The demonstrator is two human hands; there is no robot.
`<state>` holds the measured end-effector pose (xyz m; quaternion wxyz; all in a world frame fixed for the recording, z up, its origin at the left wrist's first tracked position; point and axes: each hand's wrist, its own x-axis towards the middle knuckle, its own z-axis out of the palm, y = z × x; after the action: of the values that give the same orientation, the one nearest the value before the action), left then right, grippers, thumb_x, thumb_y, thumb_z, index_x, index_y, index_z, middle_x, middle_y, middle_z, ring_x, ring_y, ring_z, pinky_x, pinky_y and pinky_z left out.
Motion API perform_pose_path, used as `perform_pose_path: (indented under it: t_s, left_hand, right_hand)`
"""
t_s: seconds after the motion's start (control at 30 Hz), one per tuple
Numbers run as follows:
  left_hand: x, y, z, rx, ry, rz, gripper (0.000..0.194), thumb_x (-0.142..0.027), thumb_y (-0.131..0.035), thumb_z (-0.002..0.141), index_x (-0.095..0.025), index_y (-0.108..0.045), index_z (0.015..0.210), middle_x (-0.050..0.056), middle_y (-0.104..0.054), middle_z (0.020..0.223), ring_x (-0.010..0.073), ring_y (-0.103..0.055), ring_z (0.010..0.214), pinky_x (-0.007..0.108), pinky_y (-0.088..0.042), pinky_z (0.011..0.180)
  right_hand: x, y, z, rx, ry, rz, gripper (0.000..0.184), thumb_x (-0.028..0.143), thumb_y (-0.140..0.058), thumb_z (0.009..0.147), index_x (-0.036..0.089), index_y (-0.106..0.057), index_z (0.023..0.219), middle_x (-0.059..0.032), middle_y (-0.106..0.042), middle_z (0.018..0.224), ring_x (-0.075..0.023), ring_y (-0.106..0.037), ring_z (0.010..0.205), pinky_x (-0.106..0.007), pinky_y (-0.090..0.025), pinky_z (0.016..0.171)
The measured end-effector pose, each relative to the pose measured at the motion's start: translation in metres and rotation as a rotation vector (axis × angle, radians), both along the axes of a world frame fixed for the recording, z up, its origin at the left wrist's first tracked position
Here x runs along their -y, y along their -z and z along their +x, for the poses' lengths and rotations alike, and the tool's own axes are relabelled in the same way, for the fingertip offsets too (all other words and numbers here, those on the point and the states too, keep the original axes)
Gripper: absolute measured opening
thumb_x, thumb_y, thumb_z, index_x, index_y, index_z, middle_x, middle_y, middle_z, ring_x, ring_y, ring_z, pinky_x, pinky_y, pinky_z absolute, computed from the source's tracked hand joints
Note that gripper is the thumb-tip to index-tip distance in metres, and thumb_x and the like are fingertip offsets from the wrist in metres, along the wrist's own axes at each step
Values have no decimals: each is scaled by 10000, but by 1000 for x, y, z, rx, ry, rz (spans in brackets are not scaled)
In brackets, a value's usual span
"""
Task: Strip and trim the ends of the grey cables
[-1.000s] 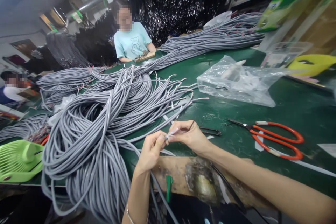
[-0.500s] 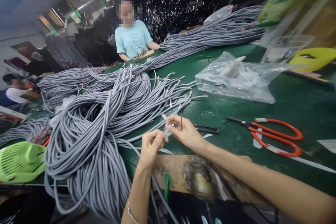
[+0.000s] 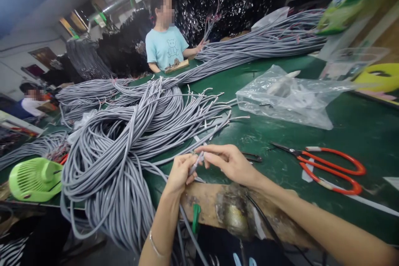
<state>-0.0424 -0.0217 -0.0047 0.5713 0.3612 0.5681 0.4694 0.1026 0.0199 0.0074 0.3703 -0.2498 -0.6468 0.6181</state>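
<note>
My left hand (image 3: 183,169) is closed in a pinch around a grey cable (image 3: 193,168) close to its end. My right hand (image 3: 233,163) reaches in from the right, its index finger stretched over the tip of that cable and its thumb just beneath, so the tip sits between them. Fine detail at the cable end is too small to make out. Left of my hands, a big coiled bundle of grey cables (image 3: 102,153) covers the table, with loose ends fanned out beyond my fingers.
Orange-handled scissors (image 3: 330,168) lie at the right, beside white strips. Small black snips (image 3: 252,157) are partly behind my right hand. A wooden board (image 3: 202,199) sits at the front edge, a clear plastic bag (image 3: 289,99) farther back, a green fan (image 3: 35,178) left. A co-worker (image 3: 166,45) is across.
My right hand's fingers have straightened and loosened from their tighter pinch at the cable tip. The co-worker across has turned the head and now holds up some cable ends. The view has shifted slightly.
</note>
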Motion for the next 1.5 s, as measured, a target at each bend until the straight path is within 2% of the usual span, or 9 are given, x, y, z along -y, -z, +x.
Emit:
perform_pose_path:
  t_s: [0.2, 0.33, 0.43, 0.6, 0.77, 0.87, 1.0, 1.17, 1.5]
  left_hand:
    - [0, 1, -2, 0, 4, -35, 495, -621, -626, 557, -139, -512, 580, -60, -427, 284, 10, -225, 193, 156, -69, 250]
    - [-1, 3, -1, 33, 2, 10, 511, -623, -636, 567, -128, -510, 577, -44, -468, 346, 8, -269, 219, 143, -94, 248]
    - [-1, 4, -1, 35, -167, 116, 447, -551, -659, 611, -118, -565, 666, -63, -469, 410, 1, -291, 248, 135, -152, 265]
    - [5, 2, -4, 25, -201, 283, 456, -497, -674, 641, -120, -668, 897, 58, -655, 771, -18, -306, 326, 166, -212, 306]
    - [9, -1, -8, 35, -85, 320, 491, -509, -700, 601, -92, -712, 861, 23, -581, 554, 1, -244, 355, 187, -165, 341]
    - [9, -1, -7, -11, -87, 325, 430, -494, -706, 599, -93, -721, 751, -1, -515, 512, -2, -219, 355, 188, -141, 352]
    - [10, -1, -4, -63, -42, 333, 384, -479, -660, 668, -97, -701, 672, -20, -452, 475, 11, -216, 374, 188, -149, 372]
    - [14, -1, -2, -205, 58, 375, 390, -469, -557, 768, -111, -681, 673, -25, -421, 469, 51, -276, 429, 200, -229, 419]
    - [15, -1, 0, -519, 193, 631, 329, -326, -483, 849, -130, -687, 683, 3, -508, 538, 80, -370, 465, 216, -276, 461]
  right_hand:
    - [5, 8, -9, 17, -197, -96, 447, 357, -518, 773, 93, -558, 1131, 27, -545, 529, -57, -352, 414, -184, -276, 415]
    - [4, 16, -11, 160, -107, 250, 236, 267, -481, 812, 133, -668, 862, -20, -610, 608, -84, -451, 478, -198, -346, 478]
    - [2, 17, -10, 184, 61, 444, 230, 238, -464, 821, 172, -662, 725, -40, -633, 637, -117, -507, 527, -220, -383, 535]
    - [5, 15, -11, 224, 41, 435, 296, 244, -420, 840, 173, -628, 641, -1, -549, 500, -91, -415, 423, -200, -343, 453]
    - [4, 20, -12, 270, -62, 475, 319, 215, -382, 848, 148, -649, 686, 2, -563, 531, -73, -421, 449, -179, -334, 470]
    - [-5, 20, -5, 352, 83, 540, 300, 194, -390, 826, 159, -638, 659, -11, -566, 530, -91, -443, 465, -202, -336, 492]
    - [-15, 10, 7, 307, 338, 385, 249, 258, -442, 816, 159, -647, 713, -40, -616, 601, -114, -482, 483, -229, -354, 489]
    - [-9, -6, 11, 93, 115, 215, 267, 383, -543, 772, 159, -673, 707, -16, -613, 585, -78, -396, 415, -219, -289, 402]
    - [-11, 2, 5, 161, 65, 74, 404, 522, -570, 728, 142, -552, 593, 27, -471, 524, -45, -276, 412, -201, -216, 379]
